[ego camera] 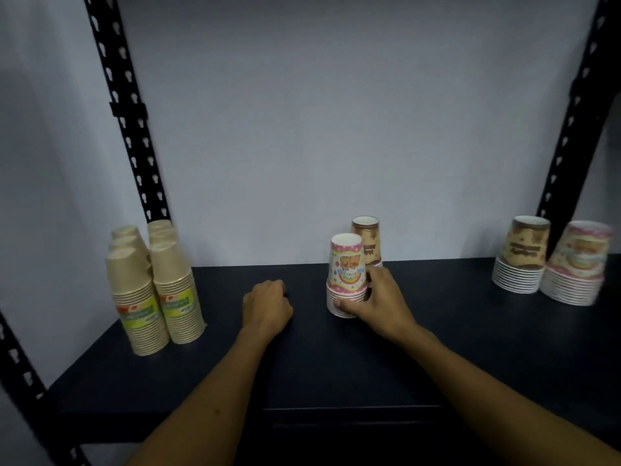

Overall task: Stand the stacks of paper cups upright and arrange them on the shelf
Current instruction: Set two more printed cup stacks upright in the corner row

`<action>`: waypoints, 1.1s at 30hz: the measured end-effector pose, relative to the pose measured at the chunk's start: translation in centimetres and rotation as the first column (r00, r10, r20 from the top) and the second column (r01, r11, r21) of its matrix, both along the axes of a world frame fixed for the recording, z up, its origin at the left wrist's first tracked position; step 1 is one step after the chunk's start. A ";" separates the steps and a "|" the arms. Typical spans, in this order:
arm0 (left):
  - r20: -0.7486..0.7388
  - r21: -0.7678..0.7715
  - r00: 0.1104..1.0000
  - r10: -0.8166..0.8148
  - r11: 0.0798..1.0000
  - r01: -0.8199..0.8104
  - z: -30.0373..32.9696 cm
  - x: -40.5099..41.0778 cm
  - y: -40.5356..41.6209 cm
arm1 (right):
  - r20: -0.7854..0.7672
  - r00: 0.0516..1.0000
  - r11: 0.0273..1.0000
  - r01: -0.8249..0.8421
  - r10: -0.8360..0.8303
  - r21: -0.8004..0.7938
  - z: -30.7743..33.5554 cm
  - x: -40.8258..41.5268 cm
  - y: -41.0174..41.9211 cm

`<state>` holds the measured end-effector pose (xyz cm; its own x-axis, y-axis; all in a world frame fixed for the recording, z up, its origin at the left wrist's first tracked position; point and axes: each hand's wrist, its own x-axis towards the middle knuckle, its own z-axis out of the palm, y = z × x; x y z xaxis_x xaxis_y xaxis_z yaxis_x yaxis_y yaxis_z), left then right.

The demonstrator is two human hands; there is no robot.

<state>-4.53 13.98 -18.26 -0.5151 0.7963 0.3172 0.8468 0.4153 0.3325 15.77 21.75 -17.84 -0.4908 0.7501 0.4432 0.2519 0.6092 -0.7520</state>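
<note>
A pink-and-white printed cup stack stands upside-down and upright mid-shelf, and my right hand grips its lower rims. Right behind it stands a brown printed stack. My left hand rests as a loose fist on the dark shelf, holding nothing. Several wrapped kraft-brown stacks stand upright at the left. At the far right a brown printed stack and a pink printed stack stand upright side by side.
Black perforated uprights frame the shelf at the left and right, with a pale wall behind. The shelf's front edge runs just below my forearms.
</note>
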 end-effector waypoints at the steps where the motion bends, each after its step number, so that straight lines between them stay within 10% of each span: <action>1: -0.051 -0.029 0.998 -0.025 0.999 0.023 0.2 0.4 0.2 | 0.012 1.000 1.000 0.024 -0.023 -0.009 0.1 1.3 0.2; 9: 0.201 0.116 0.964 -0.177 0.981 0.156 0.3 5.2 4.3 | 0.059 0.964 0.962 0.262 -0.258 -0.078 0.5 10.0 5.5; 15: 0.597 0.358 0.677 -0.430 0.898 0.256 1.7 8.8 8.1 | 0.042 0.928 0.926 0.373 -0.371 -0.060 -0.3 12.2 8.8; 33: 0.614 0.371 0.509 -0.604 0.789 0.490 0.6 16.2 11.5 | 0.006 0.928 0.923 0.372 -0.373 -0.098 0.4 19.7 5.6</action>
<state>11.65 25.50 -17.69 -0.0966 0.9749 0.2004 0.3987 -0.1465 0.9053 35.47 27.34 -17.47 -0.1622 0.9170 0.3643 0.4368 0.3978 -0.8068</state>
